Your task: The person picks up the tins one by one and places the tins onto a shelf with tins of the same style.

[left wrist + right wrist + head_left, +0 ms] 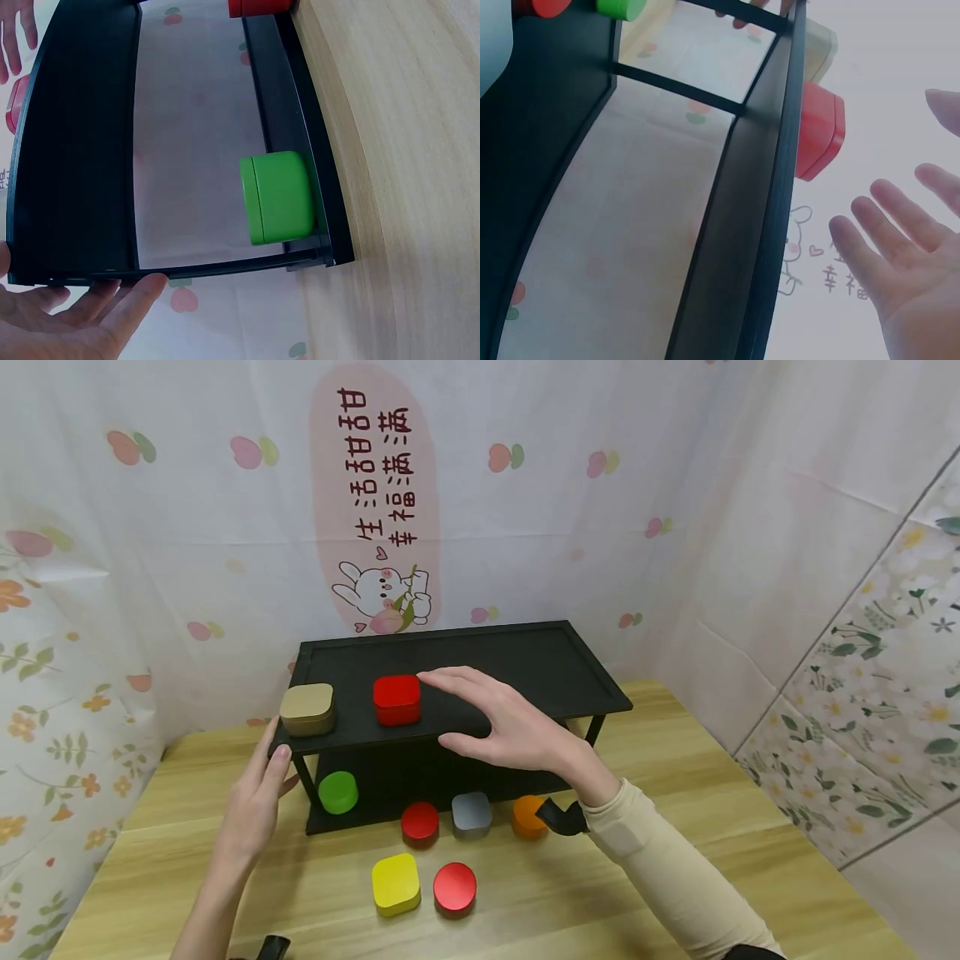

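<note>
My left hand (258, 797) is at the left front corner of a black two-tier shelf (495, 668), its fingertips (154, 281) touching the end edge of the upper tier. A beige rounded-square box (308, 710) sits on that corner. To its right on the upper tier stands a red rounded-square box (397, 700). My right hand (502, 718) hovers just right of the red box, thumb and fingers spread apart, holding nothing. In the right wrist view its fingers (900, 217) are apart from the red box. A green box (281, 199) rests at the left end of the lower tier.
Along the lower tier's front edge are a red round box (420, 825), a grey rounded-square box (471, 815) and an orange round box (528, 817). Nearer on the wooden table (675, 860) lie a yellow rounded-square box (395, 884) and another red round box (454, 889). A patterned curtain (225, 527) hangs behind.
</note>
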Demonstrator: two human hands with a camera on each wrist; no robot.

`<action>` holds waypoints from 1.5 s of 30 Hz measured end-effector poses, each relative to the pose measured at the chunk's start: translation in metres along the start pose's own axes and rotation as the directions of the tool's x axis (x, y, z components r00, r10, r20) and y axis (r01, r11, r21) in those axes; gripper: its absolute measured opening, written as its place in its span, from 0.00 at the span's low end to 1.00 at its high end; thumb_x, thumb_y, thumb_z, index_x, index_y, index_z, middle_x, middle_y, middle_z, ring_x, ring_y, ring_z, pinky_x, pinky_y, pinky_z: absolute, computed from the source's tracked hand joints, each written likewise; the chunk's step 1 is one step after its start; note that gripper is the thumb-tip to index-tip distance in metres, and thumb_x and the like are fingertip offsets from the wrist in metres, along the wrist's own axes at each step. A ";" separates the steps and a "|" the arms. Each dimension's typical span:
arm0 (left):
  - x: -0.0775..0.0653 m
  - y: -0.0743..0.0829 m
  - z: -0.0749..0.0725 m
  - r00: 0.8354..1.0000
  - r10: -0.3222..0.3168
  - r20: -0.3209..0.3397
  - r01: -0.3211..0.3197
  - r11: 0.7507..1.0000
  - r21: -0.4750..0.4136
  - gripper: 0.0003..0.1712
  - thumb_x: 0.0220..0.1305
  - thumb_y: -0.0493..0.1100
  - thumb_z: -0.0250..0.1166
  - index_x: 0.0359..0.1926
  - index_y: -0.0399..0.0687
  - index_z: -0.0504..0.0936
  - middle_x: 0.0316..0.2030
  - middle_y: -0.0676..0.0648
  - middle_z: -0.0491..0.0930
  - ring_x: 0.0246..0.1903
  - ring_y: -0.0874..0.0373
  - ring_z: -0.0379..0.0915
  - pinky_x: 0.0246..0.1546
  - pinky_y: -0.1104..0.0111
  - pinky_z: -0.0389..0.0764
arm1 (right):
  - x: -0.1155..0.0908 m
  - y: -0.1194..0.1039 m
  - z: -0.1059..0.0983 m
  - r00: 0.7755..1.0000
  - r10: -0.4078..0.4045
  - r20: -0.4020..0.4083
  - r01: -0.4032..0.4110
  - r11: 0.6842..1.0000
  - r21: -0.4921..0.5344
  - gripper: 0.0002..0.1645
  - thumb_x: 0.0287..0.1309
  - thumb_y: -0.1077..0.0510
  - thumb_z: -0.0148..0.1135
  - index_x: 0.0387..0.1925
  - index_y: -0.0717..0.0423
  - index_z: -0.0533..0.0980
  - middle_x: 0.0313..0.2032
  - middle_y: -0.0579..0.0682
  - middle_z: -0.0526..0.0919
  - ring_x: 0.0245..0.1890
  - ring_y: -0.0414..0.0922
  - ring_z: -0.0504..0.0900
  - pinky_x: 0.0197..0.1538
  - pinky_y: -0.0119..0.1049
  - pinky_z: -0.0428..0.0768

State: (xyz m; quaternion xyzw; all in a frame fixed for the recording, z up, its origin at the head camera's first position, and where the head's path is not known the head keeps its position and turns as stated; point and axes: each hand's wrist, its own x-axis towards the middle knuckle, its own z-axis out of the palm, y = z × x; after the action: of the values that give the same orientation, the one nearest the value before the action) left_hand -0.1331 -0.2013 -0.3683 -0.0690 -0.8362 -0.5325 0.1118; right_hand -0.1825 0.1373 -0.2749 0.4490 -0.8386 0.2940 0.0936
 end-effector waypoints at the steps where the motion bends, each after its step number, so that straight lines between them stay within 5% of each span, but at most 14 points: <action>1: 0.000 0.000 0.001 1.000 0.001 0.002 -0.001 1.000 0.001 0.34 0.85 0.55 0.39 0.84 0.61 0.42 0.82 0.42 0.46 0.75 0.31 0.56 0.48 0.94 0.72 | -0.002 0.000 0.000 1.000 -0.005 -0.003 0.005 1.000 -0.003 0.41 0.66 0.52 0.68 0.77 0.46 0.64 0.74 0.46 0.69 0.74 0.43 0.68 0.74 0.48 0.75; 21: 0.000 -0.002 0.002 1.000 0.010 0.008 -0.010 1.000 0.004 0.34 0.85 0.55 0.38 0.84 0.59 0.41 0.82 0.40 0.46 0.75 0.30 0.55 0.48 0.95 0.71 | -0.032 -0.005 0.007 0.995 -0.086 -0.059 0.082 0.994 -0.066 0.37 0.66 0.53 0.69 0.74 0.47 0.69 0.71 0.45 0.73 0.71 0.43 0.71 0.72 0.44 0.77; 45: -0.002 -0.001 0.001 1.000 0.018 0.000 -0.018 1.000 -0.011 0.33 0.85 0.54 0.38 0.84 0.61 0.41 0.82 0.40 0.45 0.75 0.30 0.54 0.48 0.94 0.72 | -0.056 -0.003 0.027 1.000 -0.022 -0.006 0.022 0.999 -0.030 0.34 0.66 0.54 0.69 0.71 0.44 0.72 0.65 0.41 0.79 0.65 0.38 0.77 0.65 0.35 0.83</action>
State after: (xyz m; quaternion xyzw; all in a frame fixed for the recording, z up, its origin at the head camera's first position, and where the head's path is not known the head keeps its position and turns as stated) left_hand -0.1310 -0.2003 -0.3701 -0.0774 -0.8326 -0.5359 0.1161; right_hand -0.1450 0.1601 -0.3190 0.4557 -0.8377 0.2817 0.1064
